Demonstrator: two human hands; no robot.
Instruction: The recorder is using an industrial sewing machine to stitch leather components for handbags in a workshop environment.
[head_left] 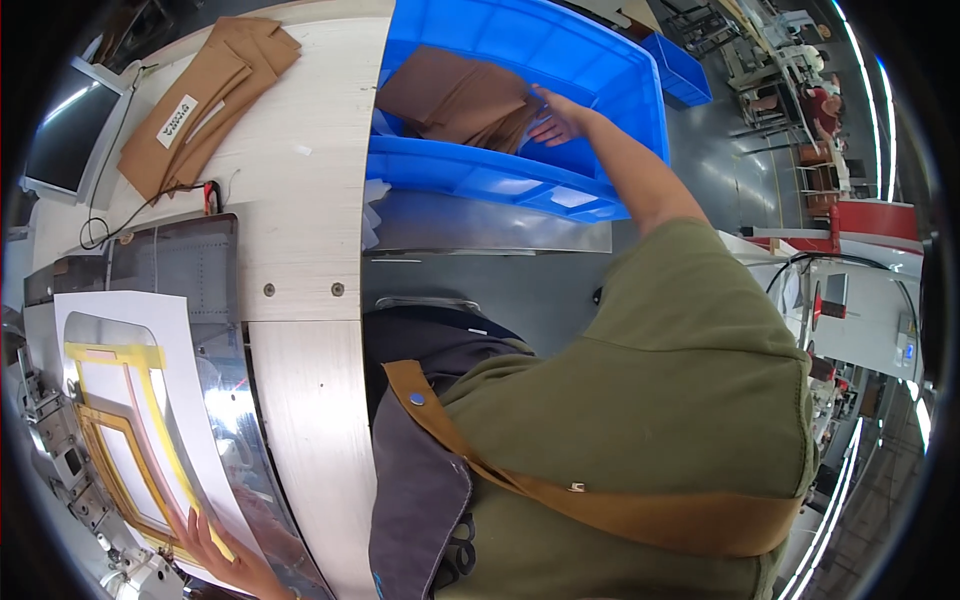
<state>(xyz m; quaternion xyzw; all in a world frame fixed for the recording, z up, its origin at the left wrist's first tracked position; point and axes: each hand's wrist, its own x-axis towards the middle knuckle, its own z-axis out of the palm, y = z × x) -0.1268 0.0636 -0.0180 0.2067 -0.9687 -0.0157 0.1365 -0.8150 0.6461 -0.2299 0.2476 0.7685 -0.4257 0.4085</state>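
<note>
My right hand [562,118] reaches into a blue plastic bin [500,176], its fingers spread beside a pile of flat brown pieces [455,95]. The fingertips are close to the pile's edge; whether they touch it I cannot tell. At the lower left, my left hand [228,562] lies with fingers stretched out on the near end of a clear template with yellow edging [152,395]. Under that template is a white sheet [178,325]. A smaller golden-brown frame [112,455] sits within it. Nothing shows in either hand.
More brown pieces [215,105] lie stacked on the pale table [310,200], by a dark-screened monitor [65,128]. A thin black cable [100,225] runs near a dark machine plate [175,262]. Another blue bin [676,70] stands on the floor beyond. Machinery [70,465] lines the far left.
</note>
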